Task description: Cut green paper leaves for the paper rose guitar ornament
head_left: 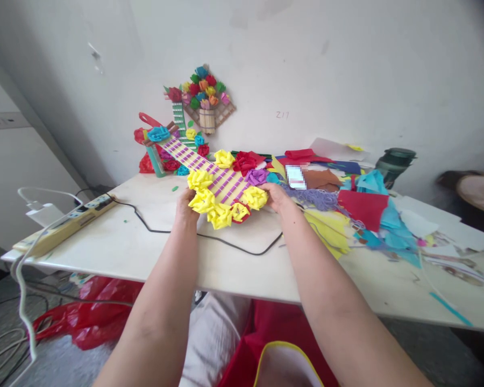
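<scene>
A guitar-shaped craft (pixel 228 189), woven in pale yellow and purple strips, is held above the table between my two hands. Yellow crepe-paper flowers (pixel 203 201) ring its lower edge, with a red flower (pixel 245 162) and a purple flower (pixel 256 176) on the right side. A blue flower (pixel 158 134) sits at the far end of its neck. My left hand (pixel 187 208) is closed on the left edge, its fingertips partly hidden by flowers. On the opposite edge, my right hand (pixel 277 198) grips beside a yellow flower (pixel 255 198).
Another flowered craft (pixel 178 121) and a flower-basket piece (pixel 207 102) stand against the wall. A power strip (pixel 68 223) lies left, its black cable (pixel 242 248) crossing the table. Crepe-paper scraps (pixel 363 207), a phone (pixel 296 177) and a dark green bottle (pixel 394 164) are at right.
</scene>
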The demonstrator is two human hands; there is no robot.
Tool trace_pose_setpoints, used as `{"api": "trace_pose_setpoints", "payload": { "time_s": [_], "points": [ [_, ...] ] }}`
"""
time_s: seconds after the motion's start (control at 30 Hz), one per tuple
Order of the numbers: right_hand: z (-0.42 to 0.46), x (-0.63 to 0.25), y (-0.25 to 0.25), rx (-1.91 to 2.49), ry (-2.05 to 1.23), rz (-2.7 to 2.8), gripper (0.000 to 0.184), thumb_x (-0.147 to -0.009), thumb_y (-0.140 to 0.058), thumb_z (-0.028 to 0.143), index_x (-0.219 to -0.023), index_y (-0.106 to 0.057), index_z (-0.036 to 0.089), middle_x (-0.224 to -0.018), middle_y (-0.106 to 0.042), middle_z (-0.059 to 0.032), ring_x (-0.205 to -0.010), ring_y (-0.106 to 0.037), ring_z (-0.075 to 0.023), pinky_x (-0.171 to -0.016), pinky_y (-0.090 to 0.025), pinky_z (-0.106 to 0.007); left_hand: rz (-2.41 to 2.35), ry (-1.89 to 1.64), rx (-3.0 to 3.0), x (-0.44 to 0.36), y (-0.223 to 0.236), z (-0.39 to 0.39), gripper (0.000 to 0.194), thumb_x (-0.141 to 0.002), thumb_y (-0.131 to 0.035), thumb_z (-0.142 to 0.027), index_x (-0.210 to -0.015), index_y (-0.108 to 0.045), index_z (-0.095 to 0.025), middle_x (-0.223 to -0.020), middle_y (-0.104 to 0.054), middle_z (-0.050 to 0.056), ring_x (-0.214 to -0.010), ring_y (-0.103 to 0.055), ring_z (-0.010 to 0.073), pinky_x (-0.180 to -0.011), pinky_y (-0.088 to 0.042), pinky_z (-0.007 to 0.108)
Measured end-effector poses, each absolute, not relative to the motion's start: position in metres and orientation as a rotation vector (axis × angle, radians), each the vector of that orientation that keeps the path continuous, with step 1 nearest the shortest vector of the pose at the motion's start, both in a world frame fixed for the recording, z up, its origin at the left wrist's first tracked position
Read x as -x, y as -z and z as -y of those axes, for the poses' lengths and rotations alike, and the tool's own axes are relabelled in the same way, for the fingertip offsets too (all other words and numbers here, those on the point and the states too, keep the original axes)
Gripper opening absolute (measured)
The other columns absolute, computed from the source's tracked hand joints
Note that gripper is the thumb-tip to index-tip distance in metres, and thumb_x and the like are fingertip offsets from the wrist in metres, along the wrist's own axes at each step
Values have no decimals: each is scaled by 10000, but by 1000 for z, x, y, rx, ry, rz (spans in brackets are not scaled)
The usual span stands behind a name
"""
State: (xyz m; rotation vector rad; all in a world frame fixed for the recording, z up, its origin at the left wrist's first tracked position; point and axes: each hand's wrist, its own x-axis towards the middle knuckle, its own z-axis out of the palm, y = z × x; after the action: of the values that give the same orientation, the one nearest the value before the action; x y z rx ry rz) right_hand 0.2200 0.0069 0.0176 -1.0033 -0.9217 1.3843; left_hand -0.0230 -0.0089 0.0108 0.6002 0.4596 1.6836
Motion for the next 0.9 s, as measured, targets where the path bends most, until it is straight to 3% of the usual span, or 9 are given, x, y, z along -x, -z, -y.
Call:
{"api": "trace_pose_setpoints", "payload": {
  "time_s": [0.27,0.5,0.9],
  "points": [
    [-8,-217,-17,960,-1444,842,149,-607,-567,110,-742,-619,143,-577,-639,-19,-585,-609,-166,-557,-520,-287,-349,-1721,-590,30,-10,11,88,-673,-530,-241,-622,-549,-173,-674,-635,35,-712,-644,177,-705,-509,287],
    [-5,-212,-19,934,-1473,829,150,-611,-553,96,-742,-607,145,-575,-630,-14,-576,-603,-164,-547,-513,-281,-297,-1678,-661,28,-6,9,194,-637,-547,-169,-824,-597,-179,-806,-668,49,-742,-649,190,-720,-513,316],
    [-2,-209,-20,929,-1533,806,178,-646,-554,159,-812,-617,143,-580,-629,-27,-557,-601,-171,-537,-507,-291,-285,-1695,-707,23,-11,12,259,-695,-563,-183,-948,-621,-185,-813,-680,60,-817,-655,204,-719,-511,296]
  ]
}}
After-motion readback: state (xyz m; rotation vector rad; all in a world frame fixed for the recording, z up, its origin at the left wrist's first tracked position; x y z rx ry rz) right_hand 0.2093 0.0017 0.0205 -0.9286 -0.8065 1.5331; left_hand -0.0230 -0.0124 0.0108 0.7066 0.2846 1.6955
